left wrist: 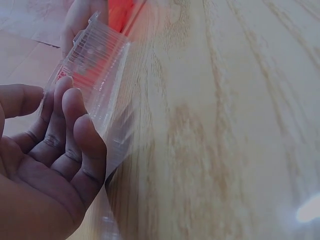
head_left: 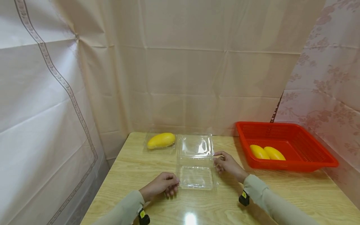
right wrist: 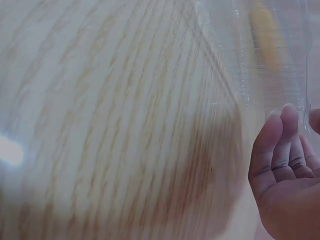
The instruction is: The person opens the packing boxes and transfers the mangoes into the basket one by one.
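A clear plastic clamshell container [head_left: 197, 177] lies unfolded on the wooden table, lid part away from the body. My left hand [head_left: 162, 184] pinches its left edge between thumb and fingers; the left wrist view shows the ribbed clear wall [left wrist: 97, 55] beyond the fingertips. On the opposite side, my right hand [head_left: 229, 165] pinches the right edge near the fold. In the right wrist view the thumb is mostly cut off by the frame, and the fingertips [right wrist: 289, 117] are at the rim. A yellow mango [head_left: 161, 140] sits in another clear container just left of the lid.
A red plastic basket [head_left: 309, 150] stands at the right of the table with two yellow mangoes [head_left: 274, 153] inside. The wooden table [head_left: 126, 175] ends at a cloth-covered wall [head_left: 180, 78] behind. More cloth hangs on both sides.
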The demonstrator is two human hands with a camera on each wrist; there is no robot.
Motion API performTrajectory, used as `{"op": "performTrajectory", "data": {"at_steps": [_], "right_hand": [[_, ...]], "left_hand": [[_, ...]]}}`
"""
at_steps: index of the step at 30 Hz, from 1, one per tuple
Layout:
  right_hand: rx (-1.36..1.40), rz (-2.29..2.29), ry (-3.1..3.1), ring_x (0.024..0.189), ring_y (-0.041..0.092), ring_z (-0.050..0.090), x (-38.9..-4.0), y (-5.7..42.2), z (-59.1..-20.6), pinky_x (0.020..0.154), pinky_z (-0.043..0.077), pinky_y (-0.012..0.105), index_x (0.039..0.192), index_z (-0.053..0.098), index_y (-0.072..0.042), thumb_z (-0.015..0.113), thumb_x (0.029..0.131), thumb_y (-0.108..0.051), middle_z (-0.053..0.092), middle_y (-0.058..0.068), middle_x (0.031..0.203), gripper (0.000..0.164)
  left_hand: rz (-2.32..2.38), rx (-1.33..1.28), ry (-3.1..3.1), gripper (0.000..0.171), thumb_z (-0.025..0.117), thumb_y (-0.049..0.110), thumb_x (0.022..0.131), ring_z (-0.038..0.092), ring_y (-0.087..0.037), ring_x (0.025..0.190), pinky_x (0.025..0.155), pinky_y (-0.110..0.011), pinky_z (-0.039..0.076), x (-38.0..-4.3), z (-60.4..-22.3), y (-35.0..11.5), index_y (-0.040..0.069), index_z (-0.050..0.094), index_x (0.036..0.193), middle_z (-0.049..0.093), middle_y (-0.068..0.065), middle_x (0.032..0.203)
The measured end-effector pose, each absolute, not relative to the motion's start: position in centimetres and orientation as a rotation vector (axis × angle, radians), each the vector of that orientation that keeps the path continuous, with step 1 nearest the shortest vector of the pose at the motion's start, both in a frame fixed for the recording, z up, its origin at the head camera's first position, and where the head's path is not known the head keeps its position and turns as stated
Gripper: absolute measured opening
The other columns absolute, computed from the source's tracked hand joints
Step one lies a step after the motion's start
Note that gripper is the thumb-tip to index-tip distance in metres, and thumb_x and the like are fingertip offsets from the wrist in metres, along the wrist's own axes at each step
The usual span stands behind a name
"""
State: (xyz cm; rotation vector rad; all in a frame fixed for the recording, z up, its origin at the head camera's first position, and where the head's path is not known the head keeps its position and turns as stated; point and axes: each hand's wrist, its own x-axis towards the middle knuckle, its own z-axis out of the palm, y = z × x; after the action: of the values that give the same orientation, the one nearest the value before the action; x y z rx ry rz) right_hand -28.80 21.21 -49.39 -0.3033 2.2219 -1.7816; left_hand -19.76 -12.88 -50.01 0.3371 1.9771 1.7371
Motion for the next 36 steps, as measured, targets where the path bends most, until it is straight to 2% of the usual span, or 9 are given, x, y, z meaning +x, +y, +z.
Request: {"op": "performTrajectory", "data": {"at_steps": [12,19,27,31,36], "right_hand": [[-0.208,-1.721,2.262,0.065,0.016,0.055,-29.1,21.0,-49.7,0.062,0.054,0.028,0.135,0.052,0.008,0.055,0.107,-0.018,0.059,0.008,0.086,0.039],[-0.231,-1.708,2.293,0.068,0.019,0.057,-28.8,21.2,-48.4,0.063,0.055,0.031,0.136,0.049,0.014,0.052,0.108,-0.011,0.061,0.016,0.094,0.038],[-0.142,-1.629,2.465,0.071,0.024,0.061,-30.2,23.2,-48.1,0.066,0.057,0.036,0.138,0.050,0.012,0.054,0.107,-0.016,0.064,0.022,0.098,0.042],[-0.103,-1.529,2.635,0.068,0.023,0.059,-31.1,23.9,-47.8,0.063,0.054,0.034,0.138,0.054,0.010,0.060,0.105,-0.021,0.064,0.019,0.093,0.046],[-0.035,-1.310,2.901,0.078,0.026,0.061,-32.1,24.2,-47.7,0.071,0.052,0.036,0.132,0.060,0.007,0.062,0.101,-0.022,0.067,0.017,0.097,0.043]], "left_hand": [[1.721,0.348,1.971,0.032,0.058,0.023,0.107,0.061,-0.013,0.064,0.055,-0.026,0.051,-20.2,-50.2,-12.8,-0.008,0.065,0.105,0.071,-0.011,0.085],[1.718,0.369,1.954,0.032,0.056,0.023,0.107,0.059,-0.014,0.066,0.056,-0.026,0.050,-20.8,-50.0,-12.0,-0.008,0.064,0.108,0.069,-0.011,0.085],[1.699,0.463,1.971,0.035,0.054,0.022,0.109,0.057,-0.016,0.069,0.057,-0.027,0.045,-23.3,-48.9,-9.3,-0.013,0.062,0.110,0.067,-0.018,0.089],[1.679,0.486,2.013,0.035,0.055,0.022,0.108,0.059,-0.016,0.069,0.059,-0.027,0.046,-24.9,-49.0,-7.7,-0.012,0.064,0.109,0.068,-0.021,0.091],[1.640,0.477,2.066,0.034,0.056,0.022,0.108,0.060,-0.016,0.068,0.059,-0.027,0.048,-26.6,-49.2,-6.0,-0.010,0.065,0.107,0.069,-0.022,0.092]]}}
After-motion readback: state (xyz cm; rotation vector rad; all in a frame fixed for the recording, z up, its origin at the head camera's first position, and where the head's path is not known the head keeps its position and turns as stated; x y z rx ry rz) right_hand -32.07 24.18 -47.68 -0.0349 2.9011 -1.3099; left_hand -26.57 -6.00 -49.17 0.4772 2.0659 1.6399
